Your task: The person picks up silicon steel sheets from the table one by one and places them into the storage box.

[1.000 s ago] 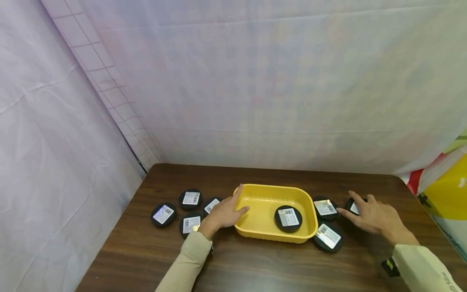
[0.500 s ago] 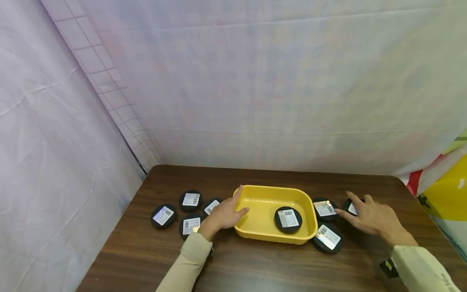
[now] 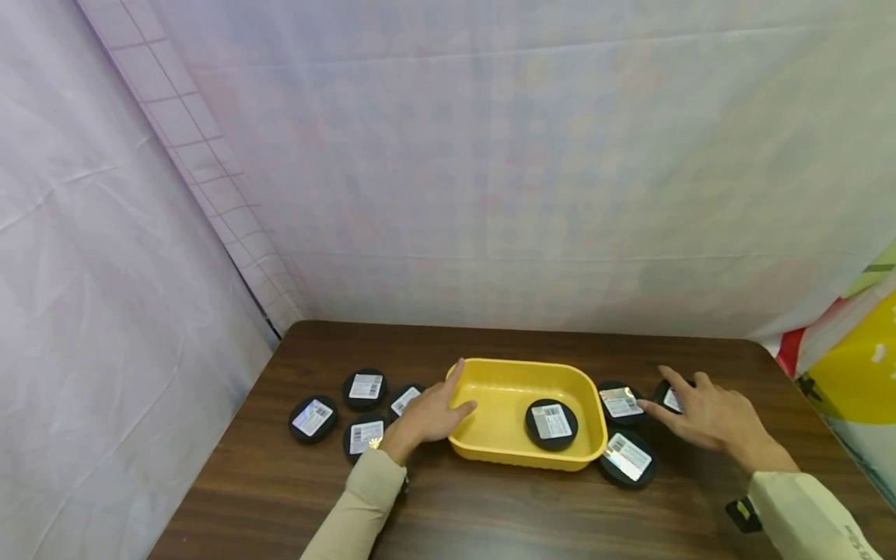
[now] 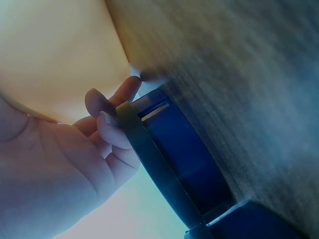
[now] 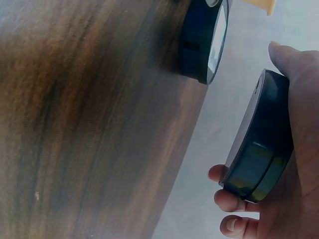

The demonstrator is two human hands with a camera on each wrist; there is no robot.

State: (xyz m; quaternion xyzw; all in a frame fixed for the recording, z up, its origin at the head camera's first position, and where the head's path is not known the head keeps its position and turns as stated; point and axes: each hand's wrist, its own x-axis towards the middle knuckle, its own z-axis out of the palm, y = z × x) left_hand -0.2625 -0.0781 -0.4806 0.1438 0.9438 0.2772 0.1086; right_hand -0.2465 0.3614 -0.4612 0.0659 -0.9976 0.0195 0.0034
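Observation:
In the head view my left hand (image 3: 428, 412) holds the left end of a yellow plastic tub (image 3: 483, 457), thumb over the rim and index finger along it. The left wrist view shows its other fingers curled beside the tub's outer wall, near a black round case (image 4: 179, 159). My right hand (image 3: 714, 416) holds a black round case (image 5: 259, 144) between thumb and fingers; the right wrist view shows its underside off the table. The hand partly covers that case's label. One black case (image 3: 551, 425) with a white barcode label lies in the tub's right half.
Against the tub's right side lie two labelled black cases, one behind (image 3: 619, 403) and one in front (image 3: 628, 459). Several more, including one case (image 3: 312, 420), lie left of the tub. The brown wooden table (image 3: 490, 505) ends at a pale curtain (image 3: 525, 194).
My right hand has shifted slightly left with its case. The head view has tilted a little. My left hand and the tub stay in place.

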